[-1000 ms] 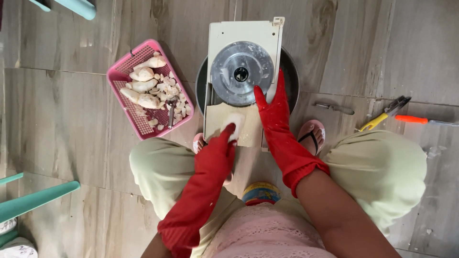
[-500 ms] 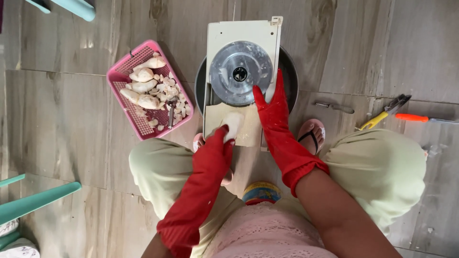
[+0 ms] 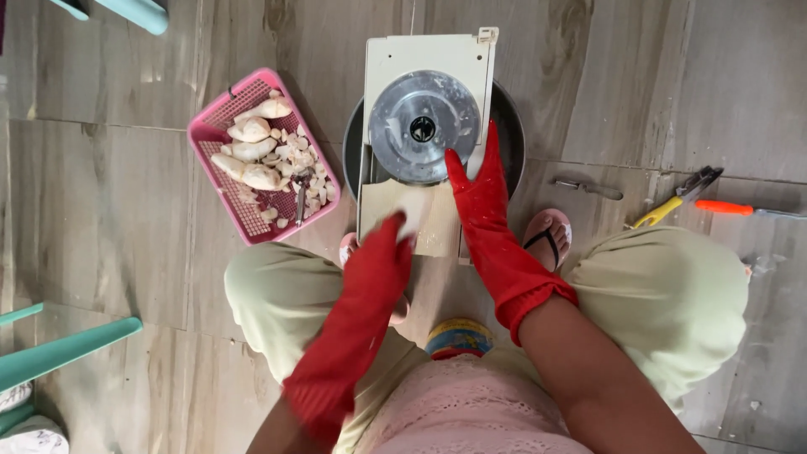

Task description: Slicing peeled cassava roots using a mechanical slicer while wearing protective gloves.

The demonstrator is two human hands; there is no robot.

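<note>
Sliding a pale root piece back along the cream slicer board

The left red-gloved hand [image 3: 382, 252] has drawn back from the round steel blade disc [image 3: 423, 126], pressing the pale root piece [image 3: 412, 220] on the cream slicer board [image 3: 437, 63]; the right red-gloved hand [image 3: 479, 189] lies flat and open, bracing the board. Wood-look floor tiles [image 3: 109, 185] carry a pink plastic basket [image 3: 206, 134] of peeled roots at left.

We count two red gloves [image 3: 378, 261]; one slicer [image 3: 424, 126]; one pink basket [image 3: 220, 168]; one screwdriver [image 3: 744, 208]; one pair of pliers [image 3: 677, 195].
</note>
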